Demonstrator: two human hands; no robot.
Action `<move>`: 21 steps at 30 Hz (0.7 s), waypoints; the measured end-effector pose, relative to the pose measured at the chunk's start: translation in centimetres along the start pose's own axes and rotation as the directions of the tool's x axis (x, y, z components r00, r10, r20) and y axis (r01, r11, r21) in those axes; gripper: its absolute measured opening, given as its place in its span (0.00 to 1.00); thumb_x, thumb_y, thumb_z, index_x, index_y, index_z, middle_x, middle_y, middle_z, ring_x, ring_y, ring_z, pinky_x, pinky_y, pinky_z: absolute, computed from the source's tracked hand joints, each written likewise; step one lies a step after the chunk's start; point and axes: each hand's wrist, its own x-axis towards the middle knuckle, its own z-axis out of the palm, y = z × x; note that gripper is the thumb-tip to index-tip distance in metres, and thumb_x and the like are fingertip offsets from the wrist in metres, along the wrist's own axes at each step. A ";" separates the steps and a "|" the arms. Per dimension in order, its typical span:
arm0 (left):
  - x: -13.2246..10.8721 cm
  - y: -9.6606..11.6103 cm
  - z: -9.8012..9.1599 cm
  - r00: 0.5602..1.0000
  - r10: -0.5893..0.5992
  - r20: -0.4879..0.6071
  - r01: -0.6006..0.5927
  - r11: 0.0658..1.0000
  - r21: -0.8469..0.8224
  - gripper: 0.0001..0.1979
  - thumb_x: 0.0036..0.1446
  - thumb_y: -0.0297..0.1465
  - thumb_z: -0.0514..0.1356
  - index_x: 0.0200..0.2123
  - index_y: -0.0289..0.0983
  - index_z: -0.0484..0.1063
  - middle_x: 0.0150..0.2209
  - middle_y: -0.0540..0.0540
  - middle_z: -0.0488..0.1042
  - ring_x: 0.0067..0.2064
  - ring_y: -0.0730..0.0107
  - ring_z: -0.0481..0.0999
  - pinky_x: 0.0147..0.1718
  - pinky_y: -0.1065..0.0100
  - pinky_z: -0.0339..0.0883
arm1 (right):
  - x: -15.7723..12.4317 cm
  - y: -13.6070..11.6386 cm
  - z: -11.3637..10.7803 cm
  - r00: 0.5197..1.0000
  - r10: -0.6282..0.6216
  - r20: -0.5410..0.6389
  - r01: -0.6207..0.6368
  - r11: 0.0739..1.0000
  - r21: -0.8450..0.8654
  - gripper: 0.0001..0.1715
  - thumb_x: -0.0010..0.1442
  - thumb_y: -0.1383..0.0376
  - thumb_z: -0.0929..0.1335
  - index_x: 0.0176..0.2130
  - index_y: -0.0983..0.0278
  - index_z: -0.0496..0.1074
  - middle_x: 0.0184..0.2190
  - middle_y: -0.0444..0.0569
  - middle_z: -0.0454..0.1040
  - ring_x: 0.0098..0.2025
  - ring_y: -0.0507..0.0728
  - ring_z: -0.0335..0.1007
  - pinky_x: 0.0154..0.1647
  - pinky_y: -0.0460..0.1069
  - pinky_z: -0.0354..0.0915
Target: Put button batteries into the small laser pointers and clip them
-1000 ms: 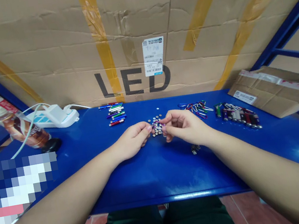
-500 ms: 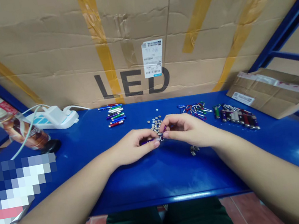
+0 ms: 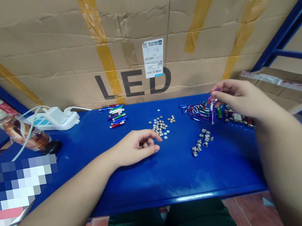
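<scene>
My right hand (image 3: 238, 95) pinches a purple carabiner (image 3: 211, 98) at the right. From it a slim purple tube with a silver part, like a mini flashlight (image 3: 212, 114), hangs above the table. My left hand (image 3: 141, 144) rests near the middle with nothing in it, thumb and curled fingers apart. Just beyond its fingertips lies a scatter of button cells (image 3: 159, 127). Several small silver metal end pieces (image 3: 204, 136) sit between the two hands. Close to my right hand are a pile of coloured carabiners (image 3: 194, 111) and a row of finished-looking short flashlights (image 3: 237, 116), partly covered by the hand.
Several slim coloured tubes (image 3: 116, 115) lie stacked at the back left. A white power strip (image 3: 67, 120), a brown-labelled bottle (image 3: 22, 130) and cables stand farther left. A small cardboard box (image 3: 286, 85) is at the right. A big LED carton (image 3: 69, 45) walls off the back.
My right hand has moved right, carrying the purple carabiner and tube away from my left hand. My left hand has let go of the tube and stayed in place.
</scene>
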 end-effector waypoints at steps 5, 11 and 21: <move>0.0 -0.1 -0.2 1.000 -0.017 0.009 0.017 1.000 0.026 0.14 0.62 0.38 0.65 0.47 0.35 0.77 0.32 0.50 0.71 0.31 0.72 0.68 0.33 0.69 0.64 | 2.2 3.8 -1.9 0.961 0.266 -0.073 -0.273 0.953 -0.134 0.09 0.69 0.73 0.66 0.35 0.63 0.69 0.26 0.46 0.74 0.24 0.52 0.73 0.31 0.48 0.71; -0.1 -0.3 -0.3 1.000 -0.012 0.014 0.012 0.999 0.033 0.14 0.63 0.39 0.65 0.47 0.36 0.78 0.32 0.49 0.73 0.31 0.71 0.69 0.33 0.69 0.65 | 3.2 5.7 -2.2 0.957 0.264 -0.121 -0.289 0.898 -0.332 0.07 0.64 0.72 0.70 0.32 0.65 0.74 0.25 0.47 0.75 0.24 0.51 0.64 0.27 0.48 0.60; -0.1 -0.5 -0.4 1.000 -0.003 0.014 0.002 0.999 0.039 0.13 0.63 0.38 0.65 0.46 0.36 0.78 0.31 0.50 0.72 0.31 0.71 0.69 0.33 0.69 0.65 | 3.2 6.2 -1.9 0.967 0.241 -0.076 -0.253 0.936 -0.243 0.04 0.68 0.66 0.66 0.38 0.63 0.69 0.32 0.55 0.80 0.23 0.51 0.66 0.26 0.48 0.65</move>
